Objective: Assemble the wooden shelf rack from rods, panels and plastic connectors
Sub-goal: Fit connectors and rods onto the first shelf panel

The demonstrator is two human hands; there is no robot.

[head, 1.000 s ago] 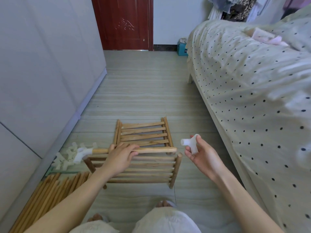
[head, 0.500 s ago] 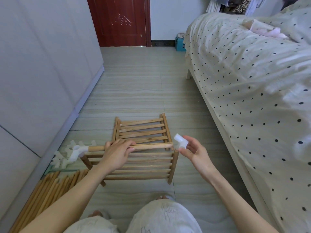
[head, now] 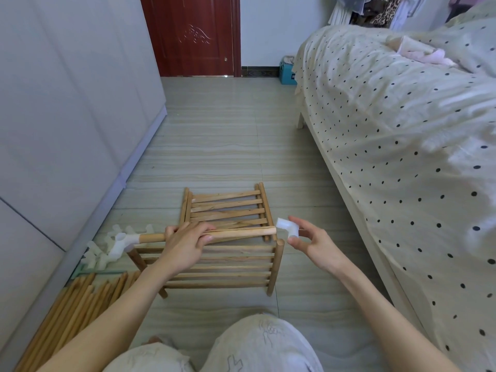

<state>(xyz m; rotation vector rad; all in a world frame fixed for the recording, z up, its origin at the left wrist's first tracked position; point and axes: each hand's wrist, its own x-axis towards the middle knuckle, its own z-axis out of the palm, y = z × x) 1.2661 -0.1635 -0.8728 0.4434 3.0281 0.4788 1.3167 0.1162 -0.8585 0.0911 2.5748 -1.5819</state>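
A pale tiled floor (head: 214,146) is seen between grey cabinet fronts (head: 67,103) on the left and a bed with a dotted cover (head: 389,130) on the right, with a dark red door (head: 190,33) at the far end. The left hand (head: 185,241) is reached forward over the slatted wooden panels (head: 222,237) on the floor, its fingers curled round a wooden rod (head: 241,232) held level. A white plastic connector (head: 122,244) is fitted on the rod's left end. The right hand (head: 308,238) is raised at the rod's right end, a second white connector (head: 287,228) pinched between thumb and fingertips; it appears to touch the rod's tip, though the joint is not clearly shown. Loose connectors (head: 99,253) and a bundle of spare rods (head: 72,304) are laid at lower left, beside the cabinets.
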